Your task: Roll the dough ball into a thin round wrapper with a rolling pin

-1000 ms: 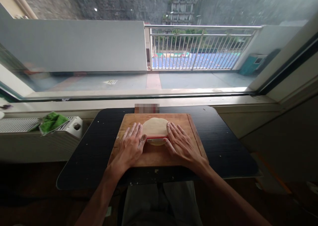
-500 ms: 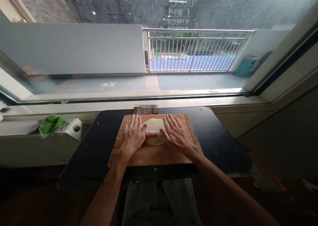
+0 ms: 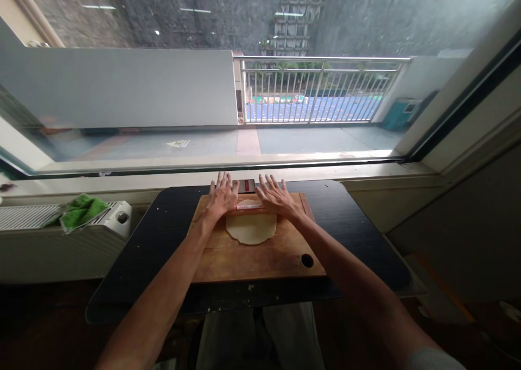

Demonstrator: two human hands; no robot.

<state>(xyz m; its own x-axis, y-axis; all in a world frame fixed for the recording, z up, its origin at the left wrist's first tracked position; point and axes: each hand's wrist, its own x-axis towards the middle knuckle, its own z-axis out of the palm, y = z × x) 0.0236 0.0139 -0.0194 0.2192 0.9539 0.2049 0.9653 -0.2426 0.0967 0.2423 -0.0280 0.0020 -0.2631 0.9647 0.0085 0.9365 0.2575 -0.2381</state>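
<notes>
A pale, flat round of dough (image 3: pixel 251 230) lies on a wooden cutting board (image 3: pixel 248 264). Across its far edge rests a rolling pin (image 3: pixel 249 207), white with a red marking where it shows between my hands. My left hand (image 3: pixel 223 195) is flat over the pin's left end, fingers stretched toward the window. Over the right end lies my right hand (image 3: pixel 277 196), its fingers also spread and extended. Both palms hide the pin's ends. Flour whitens my fingertips.
The board sits on a black table (image 3: pixel 154 250). A phone-like flat object (image 3: pixel 246 185) lies behind the board, close to my fingertips. To the left, a green cloth (image 3: pixel 84 211) lies on a white radiator (image 3: pixel 30 218). The window sill (image 3: pixel 334 173) runs along the table's far side.
Both hands have moved forward, away from me, with the rolling pin travelling from the dough's middle to its far edge. More dough and the board's round hole now show.
</notes>
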